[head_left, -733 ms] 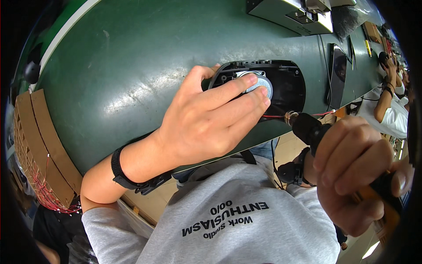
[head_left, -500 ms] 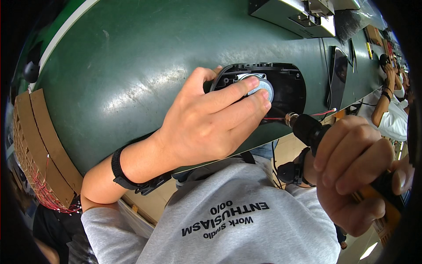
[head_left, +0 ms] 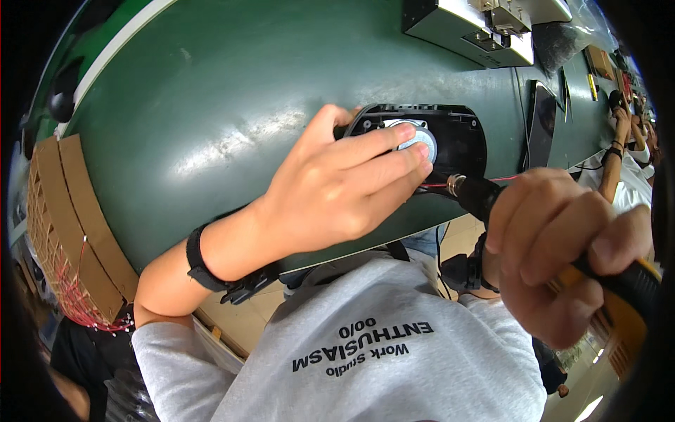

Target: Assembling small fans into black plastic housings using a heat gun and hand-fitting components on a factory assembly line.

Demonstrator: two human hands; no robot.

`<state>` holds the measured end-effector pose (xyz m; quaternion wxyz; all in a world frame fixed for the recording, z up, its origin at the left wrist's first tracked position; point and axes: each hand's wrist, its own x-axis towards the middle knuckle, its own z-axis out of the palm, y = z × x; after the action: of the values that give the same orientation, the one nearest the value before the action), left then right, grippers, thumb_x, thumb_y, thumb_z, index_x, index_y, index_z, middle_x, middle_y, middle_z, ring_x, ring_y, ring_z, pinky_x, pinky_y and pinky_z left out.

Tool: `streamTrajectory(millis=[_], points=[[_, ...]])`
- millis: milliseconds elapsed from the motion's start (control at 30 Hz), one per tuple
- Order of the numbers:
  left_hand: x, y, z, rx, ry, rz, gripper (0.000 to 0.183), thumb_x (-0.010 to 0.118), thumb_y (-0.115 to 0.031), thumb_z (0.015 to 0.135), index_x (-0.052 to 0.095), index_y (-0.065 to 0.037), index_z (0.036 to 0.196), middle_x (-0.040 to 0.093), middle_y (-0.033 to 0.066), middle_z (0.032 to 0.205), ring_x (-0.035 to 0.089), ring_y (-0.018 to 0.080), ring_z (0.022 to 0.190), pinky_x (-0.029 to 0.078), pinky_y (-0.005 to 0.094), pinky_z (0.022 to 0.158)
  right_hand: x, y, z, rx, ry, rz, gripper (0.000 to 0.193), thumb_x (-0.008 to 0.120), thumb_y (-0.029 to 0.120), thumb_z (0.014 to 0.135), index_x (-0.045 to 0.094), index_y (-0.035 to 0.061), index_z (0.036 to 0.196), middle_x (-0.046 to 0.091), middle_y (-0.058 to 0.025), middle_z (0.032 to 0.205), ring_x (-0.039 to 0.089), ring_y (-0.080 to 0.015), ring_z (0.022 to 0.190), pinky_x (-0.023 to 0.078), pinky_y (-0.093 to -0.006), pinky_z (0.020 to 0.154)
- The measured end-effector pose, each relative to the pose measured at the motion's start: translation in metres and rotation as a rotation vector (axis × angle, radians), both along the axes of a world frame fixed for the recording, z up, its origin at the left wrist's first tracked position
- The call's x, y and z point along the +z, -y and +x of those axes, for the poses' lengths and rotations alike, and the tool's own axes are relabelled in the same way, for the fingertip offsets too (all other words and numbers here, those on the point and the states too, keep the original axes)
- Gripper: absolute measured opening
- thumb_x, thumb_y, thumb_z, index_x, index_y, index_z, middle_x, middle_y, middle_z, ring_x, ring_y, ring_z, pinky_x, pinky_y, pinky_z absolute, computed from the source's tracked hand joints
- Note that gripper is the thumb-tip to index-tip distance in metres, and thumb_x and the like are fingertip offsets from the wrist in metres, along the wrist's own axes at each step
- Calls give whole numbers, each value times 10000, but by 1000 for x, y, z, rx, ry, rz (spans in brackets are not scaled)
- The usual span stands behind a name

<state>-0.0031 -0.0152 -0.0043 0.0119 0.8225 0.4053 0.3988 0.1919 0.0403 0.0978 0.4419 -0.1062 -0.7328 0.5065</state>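
A grey short-sleeved shirt [head_left: 380,292] filled the lower middle, dark lettering [head_left: 362,344] across its chest. The left hand [head_left: 334,186], bare, had a black strap [head_left: 197,259] and black module [head_left: 251,284] at its wrist; the right hand [head_left: 559,235], also bare, a black wrist unit [head_left: 461,272].

Shell [head_left: 460,144] in black plastic, smooth with a soft sheen; disc [head_left: 432,143] – dull grey metal; driver tip [head_left: 455,185] – shiny metal; table [head_left: 211,105] smooth, glossy, scuffed; carton [head_left: 88,218] matt brown cardboard; shirt [head_left: 380,299] matt grey cloth; bag [head_left: 580,32] glossy clear plastic.
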Motion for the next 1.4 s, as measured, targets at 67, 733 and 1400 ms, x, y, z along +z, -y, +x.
streamTrajectory(millis=[67, 733, 1400], points=[[6, 0, -3, -27, -11, -14, 416, 846, -229, 633, 761, -125, 1027, 701, -21, 1106, 678, 178, 1057, 379, 363, 666, 7, 6, 5, -39, -1, -11, 267, 598, 217, 961, 439, 111, 1149, 532, -3, 680, 489, -109, 472, 435, -271, 453], [48, -109, -164, 453, -105, -36, 555, 939, -238, 570, 742, -119, 1074, 507, 87, 1108, 475, 292, 1094, 440, 398, 925, -56, -53, -39, -414, -198, -136, 291, 568, 133, 995, 486, -14, 1233, 528, -40, 770, 498, -114, 629, 445, -241, 614], [28, -76, -346, 1714, 137, -88, 822, 816, -189, 675, 467, -184, 1419, 298, 192, 1543, 275, 400, 1439, 323, 616, 1081, -65, -43, -37, -377, -176, -131, 291, 476, 255, 1039, 509, -1, 1174, 545, -44, 784, 497, -105, 685, 427, -236, 605]])
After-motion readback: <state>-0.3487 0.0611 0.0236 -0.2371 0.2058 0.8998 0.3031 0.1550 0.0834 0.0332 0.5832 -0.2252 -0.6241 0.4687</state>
